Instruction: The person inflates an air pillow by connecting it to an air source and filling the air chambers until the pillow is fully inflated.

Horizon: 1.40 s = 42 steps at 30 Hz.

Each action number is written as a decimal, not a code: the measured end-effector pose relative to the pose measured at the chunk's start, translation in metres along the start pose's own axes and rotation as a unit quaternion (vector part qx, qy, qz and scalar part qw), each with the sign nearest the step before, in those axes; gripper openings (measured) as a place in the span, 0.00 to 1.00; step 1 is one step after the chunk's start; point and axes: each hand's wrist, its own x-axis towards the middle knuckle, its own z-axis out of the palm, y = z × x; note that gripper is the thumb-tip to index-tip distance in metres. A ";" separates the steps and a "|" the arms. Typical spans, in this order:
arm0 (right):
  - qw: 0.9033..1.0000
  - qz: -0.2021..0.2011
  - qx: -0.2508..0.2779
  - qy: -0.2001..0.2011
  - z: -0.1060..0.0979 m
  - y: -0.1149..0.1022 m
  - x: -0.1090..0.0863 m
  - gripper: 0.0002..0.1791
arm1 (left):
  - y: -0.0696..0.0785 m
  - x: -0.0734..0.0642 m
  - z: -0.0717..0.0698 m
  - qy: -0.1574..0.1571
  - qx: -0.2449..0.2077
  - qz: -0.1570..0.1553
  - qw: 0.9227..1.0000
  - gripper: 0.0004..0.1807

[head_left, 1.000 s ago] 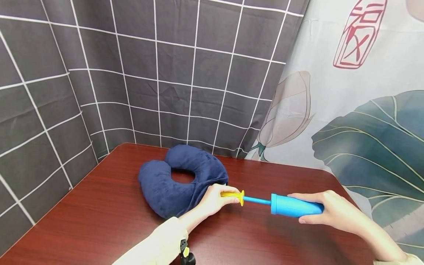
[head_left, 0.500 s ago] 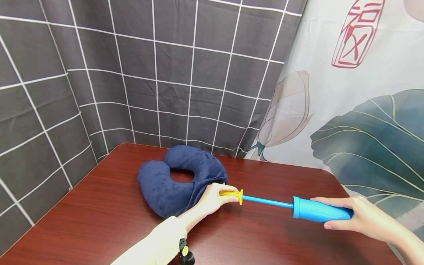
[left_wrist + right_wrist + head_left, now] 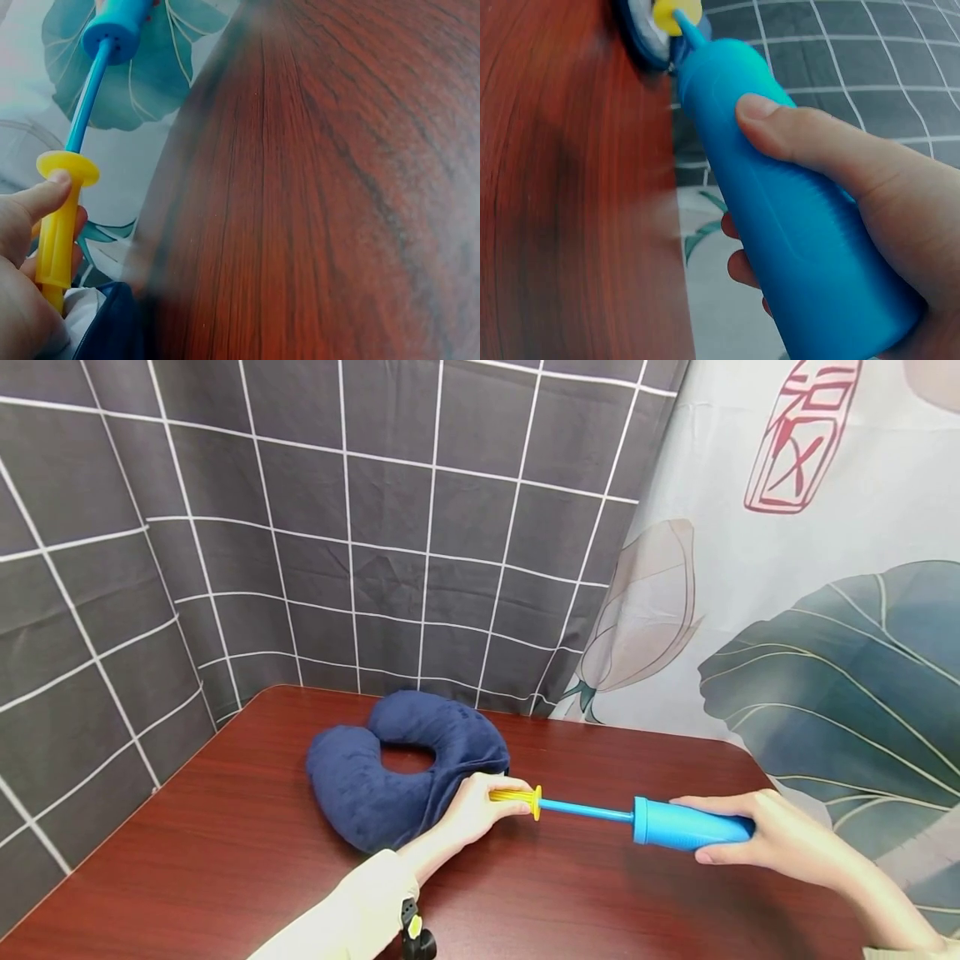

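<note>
The neck pillow [image 3: 393, 802] lies on the table [image 3: 187, 860], left of the pump [image 3: 678, 824], before the curtain [image 3: 390, 527].

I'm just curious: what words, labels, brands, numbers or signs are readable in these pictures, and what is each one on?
Nothing reads with certainty.
Red seal-like sign on the floral curtain: stylized marks, cut off at the top; I can't read them reliably.
Navy neck pillow: a faint mark on its far right side, too small to read.
Blue pump barrel and yellow handle: no lettering visible.
</note>
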 end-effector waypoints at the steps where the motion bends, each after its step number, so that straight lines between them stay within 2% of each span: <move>1: 1.000 -0.005 0.004 -0.003 0.001 -0.001 0.003 0.33 | 0.000 0.000 0.000 0.002 0.000 -0.001 1.000 0.14; 5: 1.000 -0.009 0.016 -0.016 0.006 -0.007 0.012 0.33 | 0.000 0.000 0.001 0.005 -0.006 -0.002 1.000 0.13; 13: 0.999 0.015 0.008 -0.035 0.017 -0.024 0.033 0.33 | 0.003 -0.001 0.001 0.009 -0.008 0.000 1.000 0.12; 29: 0.998 0.009 0.014 -0.063 0.045 -0.049 0.073 0.33 | 0.006 -0.001 0.002 0.008 0.005 0.006 1.000 0.13; 35: 0.998 0.013 -0.002 -0.056 0.047 -0.055 0.077 0.31 | 0.004 -0.001 0.003 0.005 0.016 0.013 1.000 0.13; 42: 0.995 0.051 -0.017 -0.088 0.038 -0.058 0.075 0.34 | 0.005 -0.001 0.005 -0.001 0.019 0.029 0.999 0.15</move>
